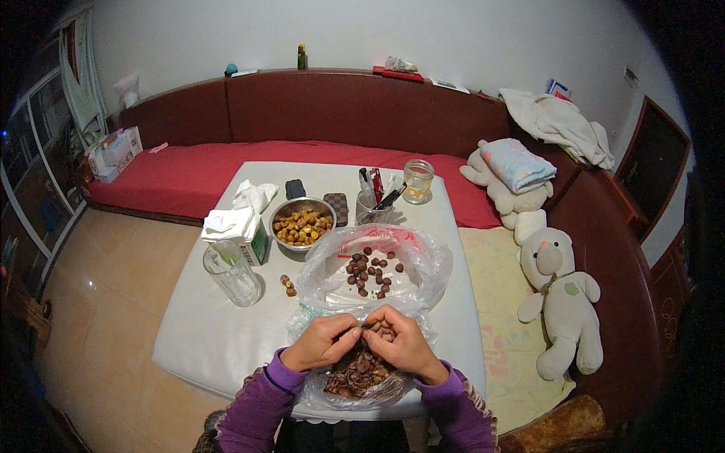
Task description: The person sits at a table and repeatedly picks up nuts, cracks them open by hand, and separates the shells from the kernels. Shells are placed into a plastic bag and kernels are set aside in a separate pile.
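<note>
My left hand (325,341) and my right hand (401,343) meet fingertip to fingertip, pinching one small nut that the fingers mostly hide. Just below them a clear plastic bag (314,390) holds a heap of brown nut shells (362,374). Beyond my hands, a larger open plastic bag (436,257) contains several dark brown chestnuts (371,273). A steel bowl (291,247) of peeled yellow-brown kernels (302,226) stands farther back on the left. A few loose kernels (288,285) lie on the white padded table (209,345) left of the larger bag.
Left on the table are a drinking glass (232,277) and a tissue box (256,242). Toward the back stand a pen holder (372,215) and a glass jar (418,184), near a checked case (336,208). A red-covered sofa (181,175) curves around; a teddy bear (572,306) lies right.
</note>
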Available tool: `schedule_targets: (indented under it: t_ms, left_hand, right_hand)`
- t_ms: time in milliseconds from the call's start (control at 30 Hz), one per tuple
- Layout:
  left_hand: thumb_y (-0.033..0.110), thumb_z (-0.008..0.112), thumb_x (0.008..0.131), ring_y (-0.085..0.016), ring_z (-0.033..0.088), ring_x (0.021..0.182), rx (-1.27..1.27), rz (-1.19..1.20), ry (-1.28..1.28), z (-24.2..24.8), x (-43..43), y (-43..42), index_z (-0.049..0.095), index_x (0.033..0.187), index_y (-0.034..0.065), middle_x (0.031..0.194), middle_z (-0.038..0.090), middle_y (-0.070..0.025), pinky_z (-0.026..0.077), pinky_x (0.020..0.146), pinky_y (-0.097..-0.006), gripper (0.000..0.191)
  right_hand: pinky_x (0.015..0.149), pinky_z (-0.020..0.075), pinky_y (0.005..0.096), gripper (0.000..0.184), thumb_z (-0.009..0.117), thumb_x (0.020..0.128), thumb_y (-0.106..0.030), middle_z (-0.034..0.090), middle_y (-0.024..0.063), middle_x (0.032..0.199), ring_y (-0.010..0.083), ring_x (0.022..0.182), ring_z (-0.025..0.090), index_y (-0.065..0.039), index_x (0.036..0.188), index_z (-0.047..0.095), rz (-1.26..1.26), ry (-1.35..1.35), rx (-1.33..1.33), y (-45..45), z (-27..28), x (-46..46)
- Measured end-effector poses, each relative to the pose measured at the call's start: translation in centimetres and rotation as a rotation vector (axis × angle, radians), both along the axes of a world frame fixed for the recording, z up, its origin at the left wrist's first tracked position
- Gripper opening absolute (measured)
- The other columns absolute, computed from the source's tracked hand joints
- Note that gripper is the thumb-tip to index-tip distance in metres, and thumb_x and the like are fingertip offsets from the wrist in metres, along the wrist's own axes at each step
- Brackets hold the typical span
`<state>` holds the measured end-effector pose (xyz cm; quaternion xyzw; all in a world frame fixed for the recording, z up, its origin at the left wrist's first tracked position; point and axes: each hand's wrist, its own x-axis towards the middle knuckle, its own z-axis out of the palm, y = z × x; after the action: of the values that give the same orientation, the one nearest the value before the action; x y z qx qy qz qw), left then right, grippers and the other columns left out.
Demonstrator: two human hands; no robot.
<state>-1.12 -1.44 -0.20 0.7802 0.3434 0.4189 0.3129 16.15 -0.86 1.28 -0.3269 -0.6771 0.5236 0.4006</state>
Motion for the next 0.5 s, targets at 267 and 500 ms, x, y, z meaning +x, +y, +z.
schedule_targets:
  t_ms: [267, 500]
  left_hand:
    - [0.008, 0.053, 0.073, -0.030, 0.055, 0.061, 0.084, 0.070, -0.019, -0.10, 0.45, -0.10, 0.053, 0.086, -0.0007, 0.070, 0.055, -0.0157, 0.044, 0.054, -0.0327, 0.015]
    - [0.006, 0.055, 0.069, -0.029, 0.054, 0.056, 0.259, 0.143, 0.088, -0.74, 0.63, 0.24, 0.053, 0.082, 0.0012, 0.064, 0.053, -0.0129, 0.043, 0.049, -0.0337, 0.015]
  right_hand:
    - [0.045, 0.0355, 0.0168, 0.017, 0.059, 0.072, -0.005, 0.050, -0.0011, 0.061, 0.0011, 0.051, 0.043, 0.000, 0.086, 0.050, -0.107, -0.189, 0.261, 0.11, 0.46, 0.11]
    - [0.046, 0.0416, 0.0264, 0.018, 0.060, 0.071, -0.007, 0.052, 0.0091, 0.058, 0.0153, 0.050, 0.053, -0.001, 0.084, 0.049, -0.135, -0.303, 0.411, 0.07, 0.24, -0.25]
